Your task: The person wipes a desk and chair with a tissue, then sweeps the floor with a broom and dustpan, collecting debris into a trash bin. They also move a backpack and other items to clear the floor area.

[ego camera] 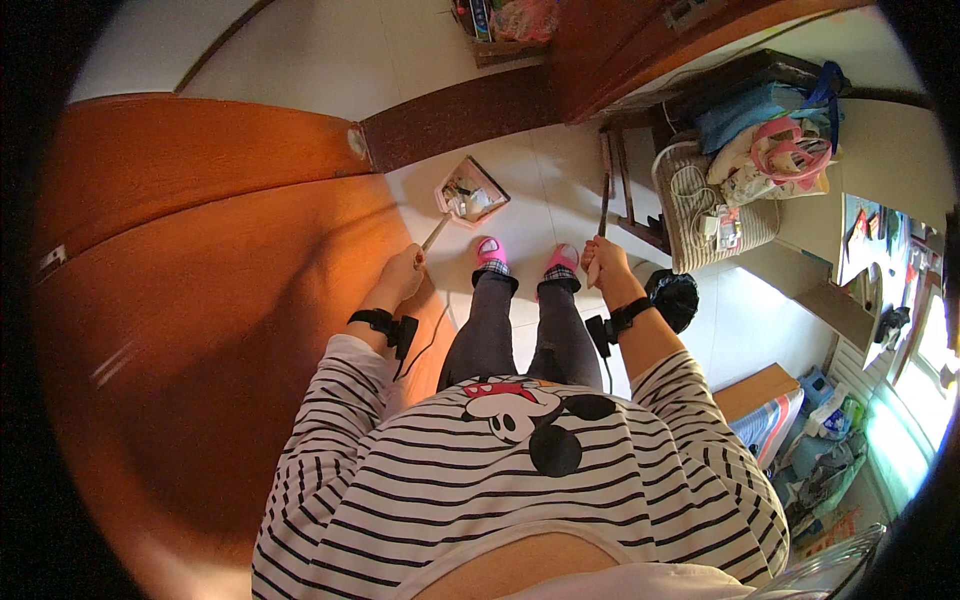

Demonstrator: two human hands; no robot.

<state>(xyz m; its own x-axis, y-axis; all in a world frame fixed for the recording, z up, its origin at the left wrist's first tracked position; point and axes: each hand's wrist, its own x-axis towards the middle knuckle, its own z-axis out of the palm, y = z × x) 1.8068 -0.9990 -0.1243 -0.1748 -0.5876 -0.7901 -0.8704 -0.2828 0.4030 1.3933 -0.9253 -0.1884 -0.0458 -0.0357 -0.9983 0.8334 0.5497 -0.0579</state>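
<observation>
My left hand (pixel 405 271) is closed around the long handle (pixel 435 234) of a pink dustpan (pixel 470 221). The pan sits on the pale tiled floor, ahead of my pink slippers, with bits of litter (pixel 471 199) in it. In my right hand (pixel 607 262) is a long dark stick (pixel 604 202), which looks like a broom handle. It runs away from me beside a wooden stool frame (pixel 628 180). Its far end is hard to tell apart from the frame.
An orange wooden door (pixel 225 285) stands close on my left, by a dark threshold (pixel 465 112). To the right are a black-lined bin (pixel 673 300) and a striped padded seat (pixel 720 244) holding bags (pixel 772 157) and a white cable (pixel 684 184). A filled box (pixel 510 52) lies beyond the threshold.
</observation>
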